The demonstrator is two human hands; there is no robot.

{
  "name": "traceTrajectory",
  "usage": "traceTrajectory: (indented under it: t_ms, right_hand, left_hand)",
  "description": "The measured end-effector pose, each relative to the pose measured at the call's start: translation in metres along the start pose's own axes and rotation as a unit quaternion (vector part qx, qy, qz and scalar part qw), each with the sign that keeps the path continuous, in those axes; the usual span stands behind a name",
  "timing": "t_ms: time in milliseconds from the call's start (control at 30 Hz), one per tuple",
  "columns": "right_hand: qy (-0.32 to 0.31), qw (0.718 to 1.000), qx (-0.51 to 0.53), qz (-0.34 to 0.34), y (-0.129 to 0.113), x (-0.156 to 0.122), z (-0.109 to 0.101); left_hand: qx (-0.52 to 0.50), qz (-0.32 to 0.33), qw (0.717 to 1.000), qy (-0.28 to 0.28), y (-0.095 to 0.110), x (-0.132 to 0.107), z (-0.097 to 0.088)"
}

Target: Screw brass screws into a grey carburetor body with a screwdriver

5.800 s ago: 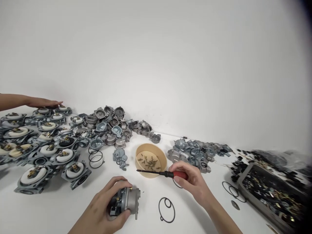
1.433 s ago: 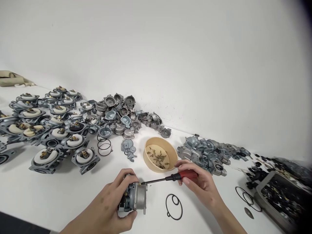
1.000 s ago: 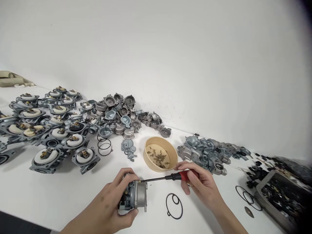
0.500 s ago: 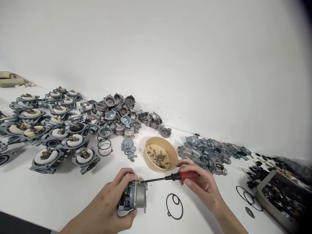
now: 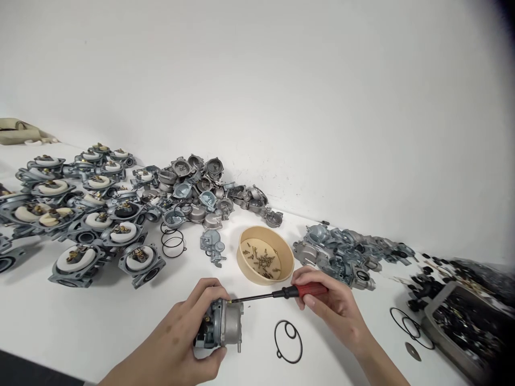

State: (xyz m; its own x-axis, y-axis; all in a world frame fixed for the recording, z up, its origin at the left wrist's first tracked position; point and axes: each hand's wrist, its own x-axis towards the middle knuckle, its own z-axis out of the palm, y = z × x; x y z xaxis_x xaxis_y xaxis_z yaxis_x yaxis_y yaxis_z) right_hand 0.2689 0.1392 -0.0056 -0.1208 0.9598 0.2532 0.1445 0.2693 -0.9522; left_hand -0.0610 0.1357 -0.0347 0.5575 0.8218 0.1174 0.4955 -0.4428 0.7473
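a carburetor lies on its side on the near part of the white table, its grey float bowl end facing right, which seems to present the bowl's flange to the tool. the left hand is wrapped around the body, fingers over the top and thumb below, a grip that probably steadies it against twisting. the right hand holds a screwdriver by its red handle between thumb and fingers, the shaft nearly level, likely to line up with a small brass-coloured screw at the flange; whether the tip is seated is too small to tell. just beyond sits a beige round tub with loose screws inside, presumably there for easy reach. a black o-ring rests beside the work, a smaller ring within its loop. farther left, carburetor bodies stand with white floats upward, perhaps so the mechanisms show; float bowls are heaped behind. at far right is a grey tray of mixed small parts.
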Motion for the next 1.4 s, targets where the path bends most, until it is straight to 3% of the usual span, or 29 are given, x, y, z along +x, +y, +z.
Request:
traceTrajectory:
  t_ms: [133, 467, 700, 900, 1100, 1233, 1400]
  right_hand:
    - [0.04, 0.997, -0.061, 0.018, 0.0029, 0.0006, 0.0016]
    - [0.001, 1.0, -0.007, -0.003, -0.0026, -0.0023, -0.0002]
    - [0.031, 0.995, -0.088, 0.036, 0.0061, -0.0046, -0.0007]
    - [-0.004, 1.0, -0.014, -0.008, 0.0025, -0.0056, -0.0003]
    - [-0.01, 0.999, -0.032, -0.033, 0.0019, -0.0032, -0.003]
    - [-0.009, 0.999, -0.019, -0.028, 0.0013, -0.0024, -0.0021]
    - [0.005, 1.0, 0.011, 0.028, 0.0003, -0.0036, 0.0029]
  left_hand:
    - [-0.005, -0.002, 1.0, 0.017, -0.0019, -0.0009, 0.0027]
    - [-0.012, -0.025, 1.0, -0.012, -0.0004, -0.0005, 0.0013]
    - [-0.016, -0.019, 1.0, -0.011, 0.0004, -0.001, 0.0008]
    - [-0.01, -0.015, 1.0, -0.008, -0.0019, 0.0001, 0.0027]
    - [-0.009, -0.014, 1.0, -0.007, -0.002, 0.0021, 0.0015]
    - [0.002, -0.008, 1.0, 0.0, -0.003, 0.0009, 0.0024]
    - [0.011, 0.004, 1.0, 0.007, -0.004, -0.0009, 0.0035]
